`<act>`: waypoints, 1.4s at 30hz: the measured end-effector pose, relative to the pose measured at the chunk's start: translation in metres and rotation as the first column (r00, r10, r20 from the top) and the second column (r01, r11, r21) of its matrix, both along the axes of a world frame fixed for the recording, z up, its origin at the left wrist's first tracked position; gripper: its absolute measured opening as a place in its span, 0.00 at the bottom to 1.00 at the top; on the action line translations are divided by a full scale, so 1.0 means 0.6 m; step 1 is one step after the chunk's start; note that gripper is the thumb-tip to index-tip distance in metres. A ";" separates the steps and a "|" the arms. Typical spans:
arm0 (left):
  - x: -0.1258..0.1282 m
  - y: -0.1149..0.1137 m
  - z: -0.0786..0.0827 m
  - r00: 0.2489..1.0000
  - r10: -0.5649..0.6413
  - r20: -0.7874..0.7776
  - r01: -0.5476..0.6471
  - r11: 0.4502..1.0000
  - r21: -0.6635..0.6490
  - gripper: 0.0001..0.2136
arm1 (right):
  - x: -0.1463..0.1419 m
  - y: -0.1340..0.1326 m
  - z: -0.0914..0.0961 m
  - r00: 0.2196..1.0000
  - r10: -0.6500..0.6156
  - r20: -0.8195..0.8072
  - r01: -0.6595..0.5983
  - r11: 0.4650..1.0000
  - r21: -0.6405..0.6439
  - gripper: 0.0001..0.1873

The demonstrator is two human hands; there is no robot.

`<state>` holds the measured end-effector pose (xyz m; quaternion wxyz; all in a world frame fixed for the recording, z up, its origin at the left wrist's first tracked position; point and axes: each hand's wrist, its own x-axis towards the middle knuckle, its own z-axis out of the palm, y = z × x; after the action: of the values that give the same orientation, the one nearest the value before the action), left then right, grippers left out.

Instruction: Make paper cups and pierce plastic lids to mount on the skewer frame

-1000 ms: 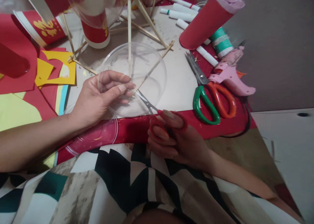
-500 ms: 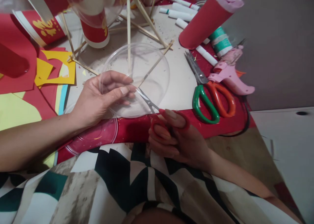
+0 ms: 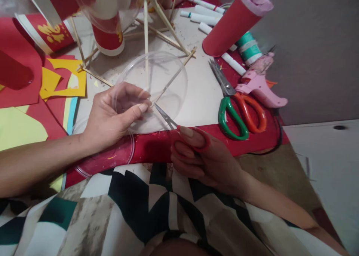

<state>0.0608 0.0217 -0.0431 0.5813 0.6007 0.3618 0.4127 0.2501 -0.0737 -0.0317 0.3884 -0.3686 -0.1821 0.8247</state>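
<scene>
"What is the person wearing?"

"A patterned garment (image 3: 129, 196) fills the near side of the scene, printed in angular blocks of black, white, deep green and beige."

"Solid colour throughout?"

"Mottled grey-brown patches with a streaked, weathered look break up the print at near left, while pointed shapes meet toward the middle."

"And the arms?"

"The left forearm (image 3: 50, 157) and right forearm (image 3: 277, 207) are bare, the print showing again beside the right elbow."

"The hands?"

"Both the left hand (image 3: 113, 112) and right hand (image 3: 209, 160) are bare, thumbnails visible."
</scene>
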 end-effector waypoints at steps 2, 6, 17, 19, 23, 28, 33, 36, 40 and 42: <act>0.001 -0.001 -0.001 1.000 -0.004 0.019 0.003 1.000 0.008 0.06 | 0.001 0.001 0.002 1.000 0.004 0.006 -0.004 1.000 0.000 0.29; 0.000 -0.003 0.000 1.000 0.013 -0.027 -0.013 1.000 0.028 0.07 | 0.004 0.003 0.004 1.000 0.019 -0.003 -0.019 1.000 -0.010 0.29; -0.002 -0.014 0.003 0.994 0.054 -0.100 -0.035 0.983 0.180 0.06 | 0.013 0.008 0.022 0.995 0.078 0.059 -0.077 0.997 -0.026 0.30; -0.002 -0.017 0.006 0.991 0.064 -0.114 -0.041 0.980 0.196 0.05 | 0.014 0.010 0.026 0.988 0.078 0.133 -0.080 0.997 0.005 0.31; -0.003 -0.018 0.008 0.989 0.080 -0.128 -0.057 0.984 0.169 0.06 | 0.015 0.017 0.032 0.975 0.093 0.203 -0.100 0.995 0.027 0.30; 0.004 -0.014 0.009 0.998 0.062 -0.021 -0.064 0.992 -0.112 0.07 | 0.009 0.018 0.017 0.959 0.101 0.265 -0.119 0.992 0.051 0.31; 0.010 -0.010 0.014 0.999 0.034 0.037 -0.017 0.917 -0.399 0.07 | 0.012 0.004 -0.005 0.945 0.062 0.321 -0.119 0.979 0.163 0.33; 0.009 -0.008 0.017 0.999 0.019 0.031 -0.004 0.905 -0.426 0.09 | 0.025 -0.008 -0.003 0.938 0.031 0.346 -0.106 0.974 0.199 0.31; 0.006 -0.006 0.019 0.994 -0.098 0.050 0.110 0.862 -0.495 0.13 | 0.040 -0.020 0.009 0.872 0.002 0.490 -0.168 0.940 0.296 0.30; 0.003 -0.007 0.019 0.983 -0.182 0.038 0.175 0.840 -0.514 0.16 | 0.042 -0.023 0.017 0.806 -0.049 0.590 -0.203 0.913 0.354 0.28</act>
<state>0.0629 0.0177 -0.0319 0.7542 0.4572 0.4050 0.2411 0.2750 -0.0873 -0.0218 0.3454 -0.5099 -0.4728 0.6302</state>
